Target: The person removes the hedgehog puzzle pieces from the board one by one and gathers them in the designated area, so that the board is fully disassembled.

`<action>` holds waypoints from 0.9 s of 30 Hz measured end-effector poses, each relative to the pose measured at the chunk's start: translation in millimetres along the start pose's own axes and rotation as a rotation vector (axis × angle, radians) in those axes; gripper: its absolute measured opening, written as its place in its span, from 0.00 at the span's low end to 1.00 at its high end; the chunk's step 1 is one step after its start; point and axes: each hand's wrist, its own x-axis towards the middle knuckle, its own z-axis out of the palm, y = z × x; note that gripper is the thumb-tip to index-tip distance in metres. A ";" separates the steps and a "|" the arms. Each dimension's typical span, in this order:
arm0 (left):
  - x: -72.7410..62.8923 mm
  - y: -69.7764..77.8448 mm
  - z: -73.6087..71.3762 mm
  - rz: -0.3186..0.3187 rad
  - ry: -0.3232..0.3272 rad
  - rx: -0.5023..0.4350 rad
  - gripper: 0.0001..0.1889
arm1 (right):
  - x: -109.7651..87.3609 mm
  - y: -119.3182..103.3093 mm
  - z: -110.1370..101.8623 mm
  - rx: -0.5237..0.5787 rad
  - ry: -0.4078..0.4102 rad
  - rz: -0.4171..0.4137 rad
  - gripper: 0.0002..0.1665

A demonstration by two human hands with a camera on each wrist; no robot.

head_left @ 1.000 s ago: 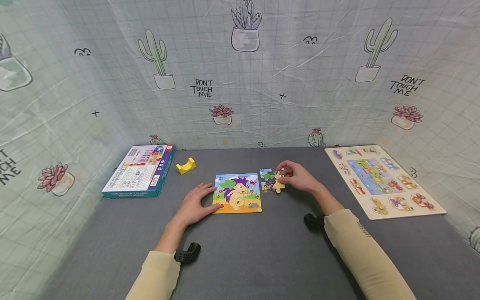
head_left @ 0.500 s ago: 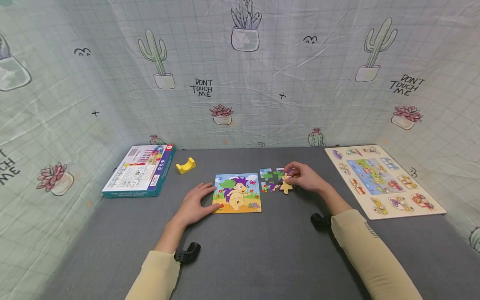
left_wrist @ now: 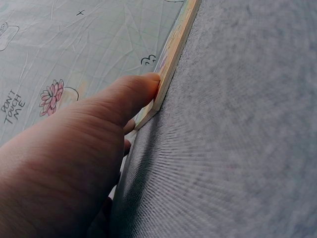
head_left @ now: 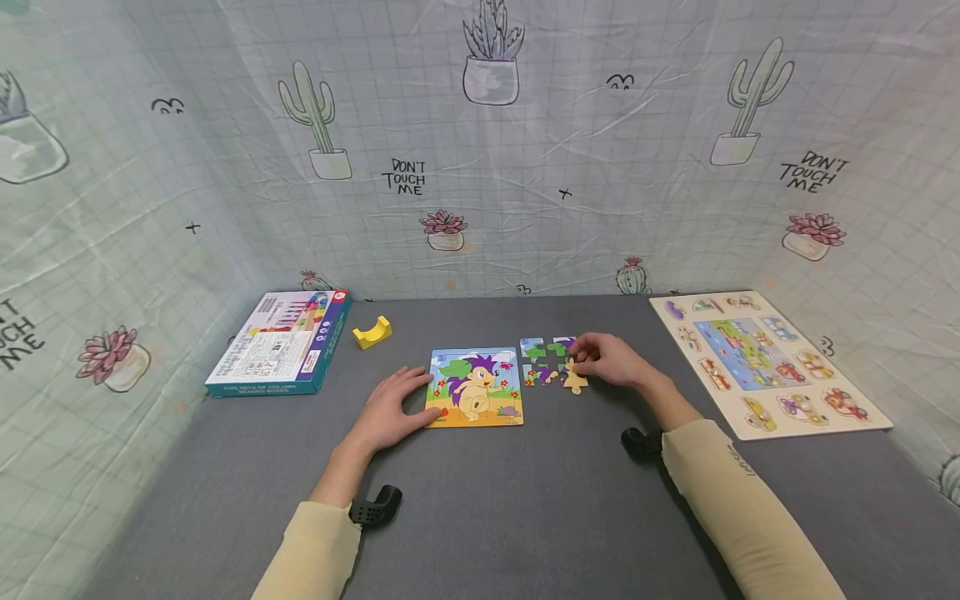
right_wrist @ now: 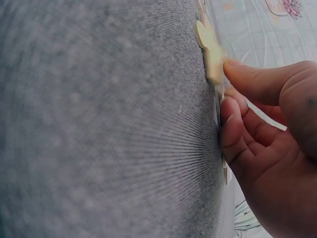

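A square hedgehog picture puzzle (head_left: 474, 392) lies on the grey table in the head view. My left hand (head_left: 390, 410) rests at its left side, thumb on the front left corner and fingers spread along the edge. The left wrist view shows the thumb (left_wrist: 141, 89) on the wooden board's corner (left_wrist: 161, 96). To the right of the board, several loose puzzle pieces (head_left: 534, 348) lie close together in a small group. My right hand (head_left: 611, 360) pinches a cream-and-purple puzzle piece (head_left: 575, 382) at the group's right side; its curled fingers partly cover that piece.
At the back left lie a flat teal-edged box (head_left: 277, 343) and a yellow curved block (head_left: 372, 332). A wooden board with vehicle pictures (head_left: 765, 362) lies on the right. A patterned cloth (head_left: 555, 250) hangs behind the table.
My right hand has moved right with the cream-and-purple puzzle piece, away from the pieces on the left. My left hand and the hedgehog puzzle have stayed in place.
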 end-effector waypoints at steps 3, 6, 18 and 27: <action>0.1 0.0 0.2 -0.002 0.000 0.001 0.36 | -0.6 0.4 0.2 -0.015 0.000 0.013 0.12; 0.0 0.2 0.3 -0.001 0.000 0.003 0.36 | -1.8 0.6 0.1 -0.022 -0.001 0.016 0.13; -0.2 1.1 -0.8 0.008 0.005 -0.005 0.36 | -1.7 -4.3 0.7 -0.099 -0.068 -0.002 0.27; 0.1 0.9 -0.6 0.002 -0.003 0.004 0.36 | -2.5 -5.6 0.1 -0.143 -0.083 -0.032 0.26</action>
